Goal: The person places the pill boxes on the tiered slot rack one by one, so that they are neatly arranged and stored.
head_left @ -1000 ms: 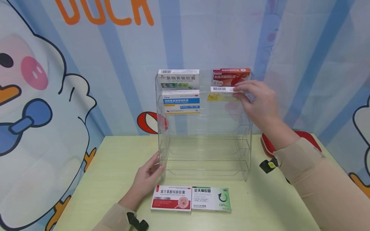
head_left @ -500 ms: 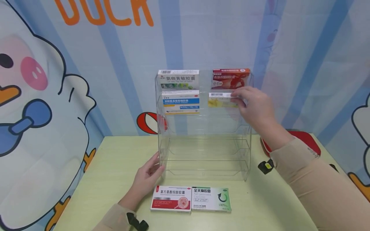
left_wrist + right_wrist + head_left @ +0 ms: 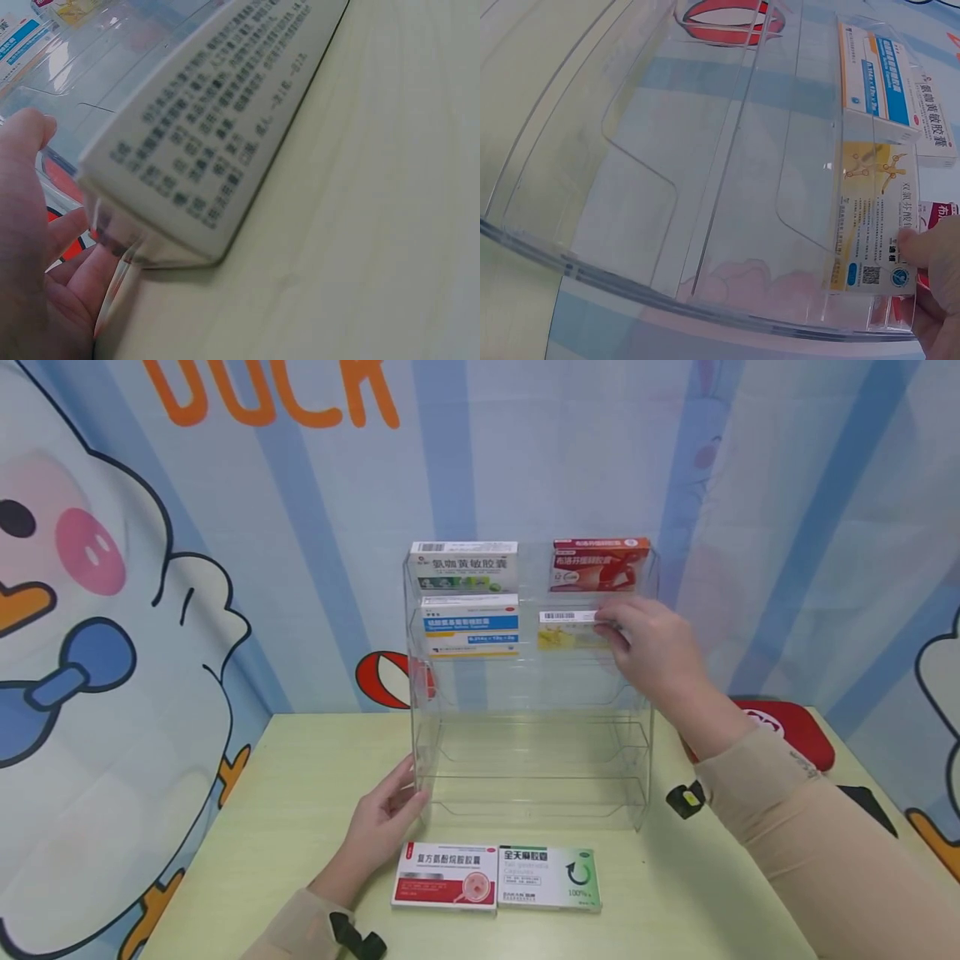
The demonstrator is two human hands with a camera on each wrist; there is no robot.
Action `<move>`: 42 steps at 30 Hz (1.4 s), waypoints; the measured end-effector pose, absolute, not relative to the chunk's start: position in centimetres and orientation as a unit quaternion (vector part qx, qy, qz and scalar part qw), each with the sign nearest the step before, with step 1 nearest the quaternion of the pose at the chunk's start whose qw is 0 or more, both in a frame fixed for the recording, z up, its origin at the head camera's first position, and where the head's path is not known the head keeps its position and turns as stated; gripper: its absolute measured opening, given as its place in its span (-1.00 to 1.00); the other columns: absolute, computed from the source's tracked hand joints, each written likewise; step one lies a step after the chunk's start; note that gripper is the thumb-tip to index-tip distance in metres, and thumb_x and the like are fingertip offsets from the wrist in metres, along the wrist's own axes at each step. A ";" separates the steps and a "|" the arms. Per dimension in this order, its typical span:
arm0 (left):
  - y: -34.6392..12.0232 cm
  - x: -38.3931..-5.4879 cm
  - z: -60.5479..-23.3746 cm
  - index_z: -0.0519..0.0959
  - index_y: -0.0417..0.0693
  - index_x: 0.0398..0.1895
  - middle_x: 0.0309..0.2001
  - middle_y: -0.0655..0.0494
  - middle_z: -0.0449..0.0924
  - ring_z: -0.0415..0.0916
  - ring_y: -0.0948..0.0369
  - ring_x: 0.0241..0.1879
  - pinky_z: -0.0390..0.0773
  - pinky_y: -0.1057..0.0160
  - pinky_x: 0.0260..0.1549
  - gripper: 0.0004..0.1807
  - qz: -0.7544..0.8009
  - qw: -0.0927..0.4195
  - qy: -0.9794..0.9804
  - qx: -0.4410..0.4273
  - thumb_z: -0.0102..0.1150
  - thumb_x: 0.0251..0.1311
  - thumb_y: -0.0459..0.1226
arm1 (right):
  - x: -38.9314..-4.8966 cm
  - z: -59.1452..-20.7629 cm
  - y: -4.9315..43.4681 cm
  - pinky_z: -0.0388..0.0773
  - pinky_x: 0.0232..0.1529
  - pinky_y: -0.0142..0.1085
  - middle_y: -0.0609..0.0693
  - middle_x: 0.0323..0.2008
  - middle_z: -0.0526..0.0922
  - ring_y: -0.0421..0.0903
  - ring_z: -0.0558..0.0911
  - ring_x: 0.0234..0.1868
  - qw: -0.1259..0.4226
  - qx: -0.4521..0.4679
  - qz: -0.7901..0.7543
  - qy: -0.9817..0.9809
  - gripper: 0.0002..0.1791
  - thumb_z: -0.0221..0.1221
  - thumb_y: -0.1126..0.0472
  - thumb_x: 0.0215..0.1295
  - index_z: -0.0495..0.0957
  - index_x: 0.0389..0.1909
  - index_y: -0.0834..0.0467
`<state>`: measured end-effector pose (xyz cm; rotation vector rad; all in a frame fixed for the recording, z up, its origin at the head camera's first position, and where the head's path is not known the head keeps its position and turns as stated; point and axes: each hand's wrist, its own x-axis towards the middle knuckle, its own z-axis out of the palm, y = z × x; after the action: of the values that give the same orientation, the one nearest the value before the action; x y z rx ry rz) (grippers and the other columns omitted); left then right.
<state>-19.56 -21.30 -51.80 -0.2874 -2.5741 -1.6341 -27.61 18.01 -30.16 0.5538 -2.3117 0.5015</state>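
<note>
While the right hand (image 3: 652, 643) pinches the right end of the yellow-and-white box (image 3: 567, 633), that box stands at the right of the second tier of the clear rack (image 3: 528, 777). Its face, per the right wrist view: 双氯芬酸, the rest covered by the thumb; QR code near the bottom; barcode on the top edge. Left hand (image 3: 378, 822): lightly grips the rack's lower left side, thumb toward the front.

Same tier, left: blue-banded box (image 3: 471, 627), 硫酸氨基葡萄糖胶囊, "0.314g" beneath. Top tier, right: red box (image 3: 600, 566), 布洛芬缓释胶囊 on both face and upper edge. Top tier, left: white-and-green box (image 3: 465, 564), 氨咖黄敏胶囊.

On the table (image 3: 315, 777), in front of the rack, two boxes lie flat side by side: red-and-white box (image 3: 444, 877), 复方氨酚烷胺胶囊; green-and-white box (image 3: 547, 878), 全天麻胶囊, "Capsules", "100%". Side panel of the red-and-white box, left wrist view: several lines of small Chinese print, mostly blurred.

Red case (image 3: 806, 739) behind the right forearm; white emblem, partly hidden, unreadable. Striped backdrop (image 3: 555, 460): orange lettering (image 3: 311, 417) "DUCK", cropped at the top.
</note>
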 end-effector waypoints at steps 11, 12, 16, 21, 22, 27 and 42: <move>-21.3 -19.6 -51.9 0.29 0.26 0.74 0.49 -0.09 0.61 0.67 -0.09 0.42 0.68 -0.01 0.39 -0.25 -0.535 0.043 -0.838 -0.098 0.32 0.57 -0.15 | -26.5 -30.9 17.8 0.74 0.25 0.17 0.22 0.06 0.85 0.25 0.77 0.16 0.400 0.242 0.228 -0.854 -0.75 0.42 0.25 0.46 0.78 0.05 0.28; -21.3 -19.6 -51.9 0.29 0.26 0.74 0.49 -0.08 0.61 0.67 -0.09 0.42 0.68 -0.01 0.39 -0.25 -0.536 0.043 -0.838 -0.098 0.32 0.57 -0.15 | -26.4 -31.0 17.8 0.75 0.24 0.17 0.22 0.06 0.85 0.25 0.77 0.15 0.405 0.250 0.230 -0.849 -0.74 0.42 0.24 0.45 0.78 0.06 0.29; -21.3 -19.6 -51.9 0.30 0.25 0.74 0.49 -0.08 0.62 0.67 -0.09 0.42 0.68 -0.02 0.40 -0.25 -0.536 0.044 -0.837 -0.097 0.32 0.57 -0.15 | -25.6 -31.7 17.3 0.78 0.22 0.17 0.20 0.11 0.85 0.23 0.79 0.18 0.407 0.270 0.239 -0.839 -0.67 0.44 0.22 0.43 0.75 0.13 0.26; -21.3 -19.6 -51.8 0.29 0.22 0.75 0.49 -0.09 0.61 0.66 -0.10 0.42 0.68 0.01 0.40 -0.24 -0.537 0.041 -0.837 -0.097 0.32 0.57 -0.16 | -24.4 -32.8 16.8 0.79 0.22 0.16 0.16 0.18 0.83 0.19 0.78 0.25 0.395 0.280 0.259 -0.836 -0.58 0.48 0.22 0.39 0.73 0.22 0.21; -21.3 -19.6 -51.8 0.29 0.22 0.75 0.49 -0.09 0.61 0.66 -0.10 0.42 0.68 0.02 0.40 -0.24 -0.537 0.041 -0.837 -0.096 0.32 0.57 -0.17 | -24.2 -33.0 16.8 0.79 0.22 0.16 0.15 0.18 0.83 0.18 0.78 0.24 0.392 0.283 0.264 -0.835 -0.57 0.48 0.21 0.38 0.73 0.23 0.21; -21.3 -19.6 -51.8 0.30 0.20 0.74 0.48 -0.10 0.62 0.68 -0.11 0.40 0.68 0.23 0.36 -0.24 -0.536 0.043 -0.837 -0.098 0.33 0.56 -0.19 | -23.2 -34.4 16.5 0.80 0.22 0.14 0.15 0.18 0.83 0.14 0.79 0.22 0.370 0.298 0.285 -0.832 -0.49 0.54 0.22 0.31 0.72 0.25 0.22; -21.3 -19.5 -51.9 0.30 0.25 0.74 0.48 -0.10 0.63 0.68 -0.10 0.41 0.68 0.23 0.35 -0.24 -0.536 0.043 -0.837 -0.099 0.32 0.56 -0.17 | -19.7 -40.3 15.0 0.86 0.08 0.00 0.13 0.22 0.82 0.04 0.85 0.05 0.260 0.339 0.350 -0.834 -0.34 0.55 0.25 0.24 0.64 0.38 0.19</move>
<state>-19.54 -21.29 -51.87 -0.3015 -2.5610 -1.6401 -19.69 14.95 -40.29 0.9187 -2.2578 0.9486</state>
